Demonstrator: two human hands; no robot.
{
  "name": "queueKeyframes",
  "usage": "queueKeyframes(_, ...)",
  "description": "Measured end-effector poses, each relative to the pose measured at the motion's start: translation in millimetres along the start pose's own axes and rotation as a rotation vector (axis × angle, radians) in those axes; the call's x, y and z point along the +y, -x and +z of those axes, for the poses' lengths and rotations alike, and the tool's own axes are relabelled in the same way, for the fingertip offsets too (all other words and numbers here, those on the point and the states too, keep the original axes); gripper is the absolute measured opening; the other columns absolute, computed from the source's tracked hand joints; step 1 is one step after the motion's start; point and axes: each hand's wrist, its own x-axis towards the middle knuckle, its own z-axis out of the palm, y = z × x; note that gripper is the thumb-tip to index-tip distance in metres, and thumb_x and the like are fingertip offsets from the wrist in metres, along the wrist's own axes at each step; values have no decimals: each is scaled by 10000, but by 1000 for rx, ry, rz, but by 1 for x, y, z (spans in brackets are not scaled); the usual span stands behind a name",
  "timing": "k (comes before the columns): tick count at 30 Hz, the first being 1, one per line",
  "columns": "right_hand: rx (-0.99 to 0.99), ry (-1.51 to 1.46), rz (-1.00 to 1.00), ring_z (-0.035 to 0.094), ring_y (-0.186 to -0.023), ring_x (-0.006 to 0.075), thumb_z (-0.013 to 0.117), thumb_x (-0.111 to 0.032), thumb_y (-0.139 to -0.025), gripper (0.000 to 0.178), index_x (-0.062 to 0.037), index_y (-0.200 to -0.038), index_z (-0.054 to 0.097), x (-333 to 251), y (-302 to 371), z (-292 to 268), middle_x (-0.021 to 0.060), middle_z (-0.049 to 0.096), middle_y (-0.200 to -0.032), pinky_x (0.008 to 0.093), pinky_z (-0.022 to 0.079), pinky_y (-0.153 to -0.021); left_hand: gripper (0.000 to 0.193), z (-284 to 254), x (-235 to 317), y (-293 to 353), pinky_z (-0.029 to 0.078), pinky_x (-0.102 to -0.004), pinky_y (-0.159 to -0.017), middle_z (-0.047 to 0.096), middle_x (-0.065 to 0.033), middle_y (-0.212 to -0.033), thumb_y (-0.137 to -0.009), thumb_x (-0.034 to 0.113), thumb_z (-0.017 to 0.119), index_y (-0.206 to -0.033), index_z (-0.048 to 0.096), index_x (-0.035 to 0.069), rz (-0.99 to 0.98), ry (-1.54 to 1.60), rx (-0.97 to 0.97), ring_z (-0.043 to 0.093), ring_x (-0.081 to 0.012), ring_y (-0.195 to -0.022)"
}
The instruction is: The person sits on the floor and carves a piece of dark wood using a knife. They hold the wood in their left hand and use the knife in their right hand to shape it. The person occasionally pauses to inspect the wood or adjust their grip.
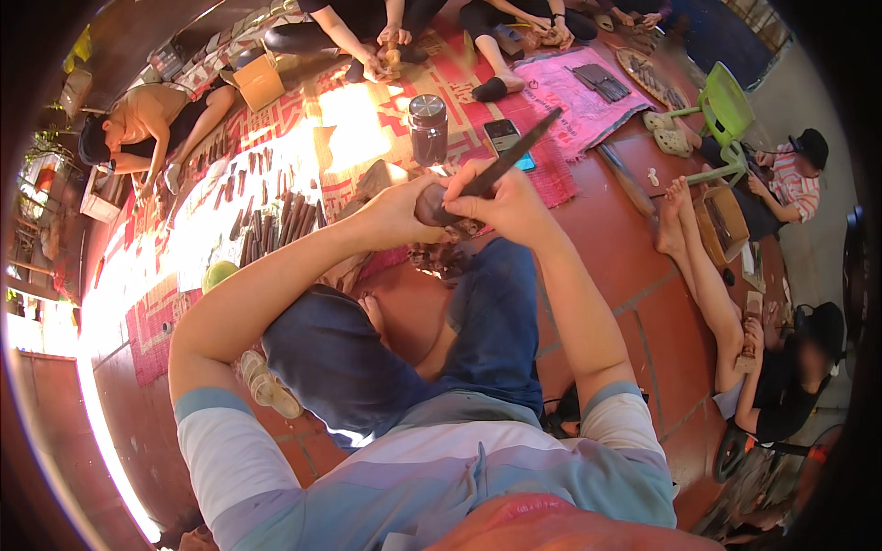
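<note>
In front of my chest, my left hand (397, 217) is closed around a brown carved wooden piece (429, 204) with a rounded top. My right hand (503, 204) grips a long, dark, flat file (519, 150), which slants up and to the right. The file's lower end meets the right side of the wood, partly hidden by my fingers. Below both hands lies a dark reddish-brown, knobbly carved wooden piece (439, 260) near my legs. A dark metal flask (428, 129) stands just beyond my hands, with a phone (508, 142) to its right.
Rows of wooden-handled tools (280, 220) lie on the red patterned mat (147, 317) to the left. A pink sheet (570, 101) holds more dark tools (602, 81). Several people sit around, some handling wood. A wooden mallet (629, 184) and a green chair (726, 106) are right.
</note>
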Motion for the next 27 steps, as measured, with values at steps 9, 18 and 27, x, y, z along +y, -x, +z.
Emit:
queueKeyframes(9, -34, -50, -107, 593, -748, 116, 684, -73, -766, 139, -47, -849, 575, 13, -13, -5, 36, 599, -831, 253, 492, -673, 647, -9, 20, 4, 483, -301, -704, 650, -115, -791, -678, 204, 721, -1233, 422, 61, -91, 14, -76, 631, -183, -737)
queueKeyframes(18, -4, -107, -32, 587, -760, 113, 664, -79, -784, 150, -65, -858, 535, 22, -16, -7, 4, 554, -842, 231, 478, -619, 691, -4, 8, 1, 480, -296, -716, 640, -120, -804, -673, 217, 735, -1245, 397, 26, -94, 9, -97, 622, -177, -751)
queueKeyframes(27, -56, -133, -185, 594, -814, 111, 652, -102, -809, 233, -46, -983, 507, 33, -20, -14, 17, 563, -832, 222, 485, -630, 635, -10, 24, -3, 465, -309, -808, 596, -136, -1002, -655, 216, 721, -1198, 438, 48, -89, 35, -83, 590, -196, -931)
